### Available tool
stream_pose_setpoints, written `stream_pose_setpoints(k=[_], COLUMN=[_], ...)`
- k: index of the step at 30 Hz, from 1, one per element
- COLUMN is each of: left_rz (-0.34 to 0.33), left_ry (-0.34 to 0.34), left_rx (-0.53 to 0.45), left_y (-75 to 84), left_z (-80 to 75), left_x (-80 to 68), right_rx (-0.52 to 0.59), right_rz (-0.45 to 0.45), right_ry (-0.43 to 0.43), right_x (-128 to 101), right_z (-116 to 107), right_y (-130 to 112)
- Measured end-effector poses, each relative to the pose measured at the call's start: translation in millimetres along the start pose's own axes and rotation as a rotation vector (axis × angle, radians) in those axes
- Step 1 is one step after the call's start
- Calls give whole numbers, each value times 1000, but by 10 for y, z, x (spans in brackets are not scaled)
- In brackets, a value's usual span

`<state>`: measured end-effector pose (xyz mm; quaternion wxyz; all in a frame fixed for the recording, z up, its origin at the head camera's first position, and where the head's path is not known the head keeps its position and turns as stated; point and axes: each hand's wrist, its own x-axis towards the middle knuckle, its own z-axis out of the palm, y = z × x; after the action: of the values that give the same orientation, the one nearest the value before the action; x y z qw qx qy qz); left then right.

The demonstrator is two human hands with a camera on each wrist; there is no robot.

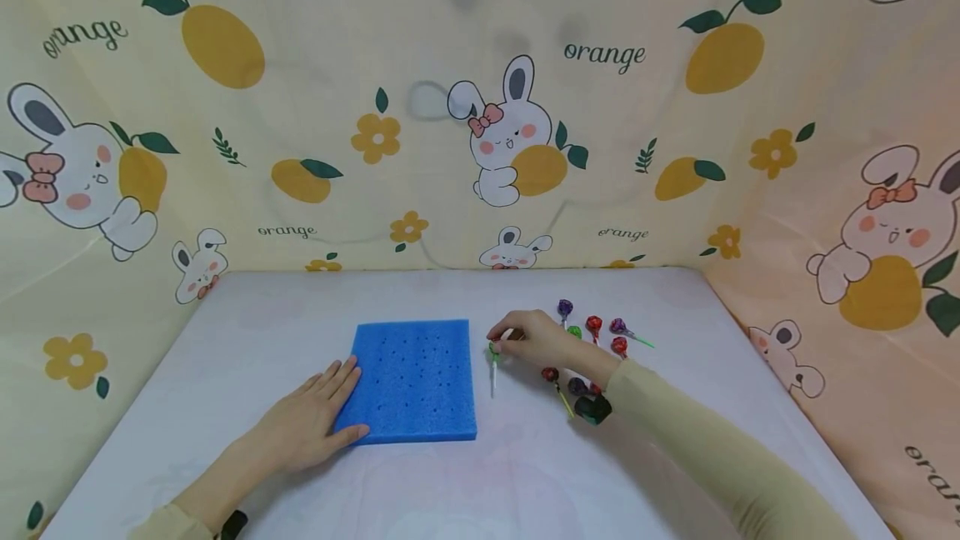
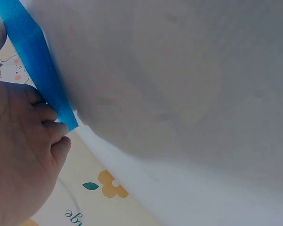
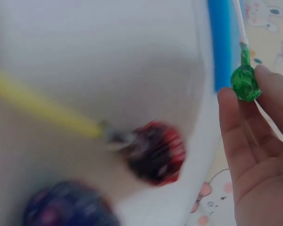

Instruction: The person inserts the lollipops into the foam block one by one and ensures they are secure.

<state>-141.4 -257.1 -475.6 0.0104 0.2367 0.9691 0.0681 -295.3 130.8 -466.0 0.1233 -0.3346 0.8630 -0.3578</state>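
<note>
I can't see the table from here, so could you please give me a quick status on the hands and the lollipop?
Left hand flat on foam edge. Right hand pinching green lollipop beside foam. Nothing between them.

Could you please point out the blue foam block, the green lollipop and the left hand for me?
blue foam block (image 1: 420, 382): head view, middle of its top face.
green lollipop (image 3: 244, 83): right wrist view, its wrapped head.
left hand (image 1: 311, 423): head view, back of the hand.
</note>
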Motion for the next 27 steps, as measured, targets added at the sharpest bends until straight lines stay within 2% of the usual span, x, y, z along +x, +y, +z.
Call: stream_pose_setpoints(k=[6,14,18,22,27], left_rz=[-2,3,2,-2,-22], left_ry=[-7,-3,2,8,-15], left_rx=[-1,-1,-1,-2,-8], left_y=[1,-3,-10,-4,4], left_z=[-9,3,21,17,3], left_x=[6,8,2,2,3], right_rx=[39,22,55,97,125], right_rz=[-51,-173,-222,-237,-235], right_ry=[49,152,181,196,198], right_x=[78,206,295,397,526], right_z=[8,88,150,216,294], right_y=[-145,-360,-467,-559,-652])
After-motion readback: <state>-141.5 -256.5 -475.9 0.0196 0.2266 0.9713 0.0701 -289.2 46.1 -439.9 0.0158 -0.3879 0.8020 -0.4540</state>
